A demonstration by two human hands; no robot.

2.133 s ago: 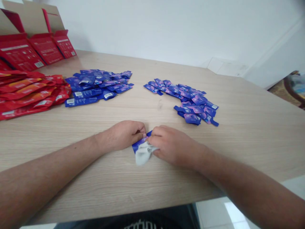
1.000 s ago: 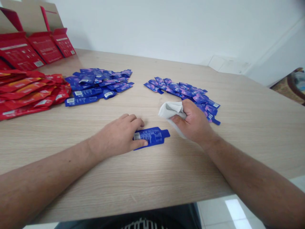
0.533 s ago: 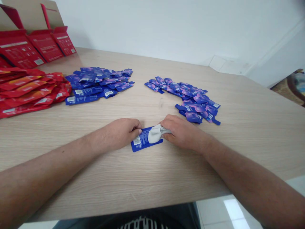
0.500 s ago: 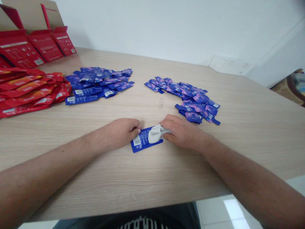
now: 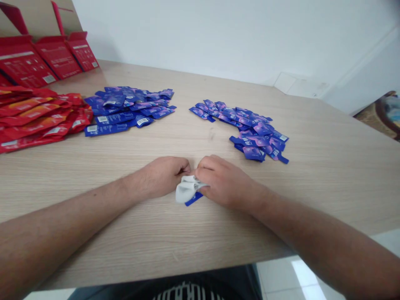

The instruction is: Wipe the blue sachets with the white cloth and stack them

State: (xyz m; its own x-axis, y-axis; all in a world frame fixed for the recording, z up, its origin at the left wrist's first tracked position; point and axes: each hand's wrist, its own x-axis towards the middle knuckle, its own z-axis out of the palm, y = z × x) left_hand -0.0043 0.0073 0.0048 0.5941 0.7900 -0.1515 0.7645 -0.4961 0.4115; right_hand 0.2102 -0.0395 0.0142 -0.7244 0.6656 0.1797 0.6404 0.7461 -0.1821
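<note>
A small blue packet (image 5: 194,199) lies flat on the table in front of me, mostly hidden under a cloth and my fingers. My right hand (image 5: 223,181) is closed around a bunched whitish-grey cloth (image 5: 185,192), pressing it over the packet. My left hand (image 5: 165,177) is closed beside it, thumb and fingers pinched at the packet's far left side. The exact grip there is partly covered. Both hands almost touch at the fingertips.
Blue-purple packets lie in a pile (image 5: 128,104) at the back left and another pile (image 5: 250,125) beyond my right hand. Red pouches (image 5: 40,116) are stacked at the left, with open red cartons (image 5: 59,58) behind them. A white wall (image 5: 200,37) borders the wooden table (image 5: 131,246).
My right hand has moved left with the cloth, which now covers most of the packet and overhangs its left end. The packet's barcode end is now out of sight.
</note>
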